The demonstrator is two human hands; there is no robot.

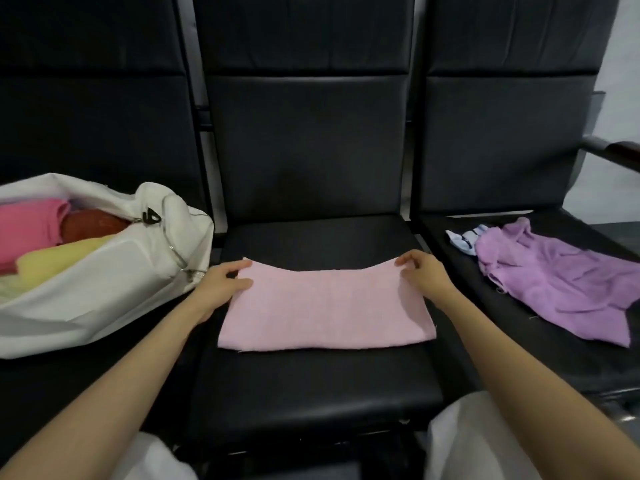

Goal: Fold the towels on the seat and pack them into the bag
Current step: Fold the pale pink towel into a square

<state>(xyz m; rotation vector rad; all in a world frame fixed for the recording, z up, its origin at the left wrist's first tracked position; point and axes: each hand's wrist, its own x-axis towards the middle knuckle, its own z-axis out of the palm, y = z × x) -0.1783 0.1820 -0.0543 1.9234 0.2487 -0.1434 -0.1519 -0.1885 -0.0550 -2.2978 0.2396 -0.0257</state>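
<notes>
A pale pink towel (325, 306) lies folded flat on the middle black seat (311, 386). My left hand (221, 282) pinches its far left corner. My right hand (424, 273) pinches its far right corner. An open white bag (114, 282) sits on the left seat, holding a pink towel (29, 225), a red towel (91, 223) and a yellow towel (59, 258). On the right seat lies a crumpled purple towel (561, 285), with a light blue cloth (464, 240) at its far left edge.
Three black padded seats stand in a row with tall backrests (308, 133). A dark armrest (616, 152) juts out at the far right. My knees in white cloth (478, 445) are at the bottom of the view.
</notes>
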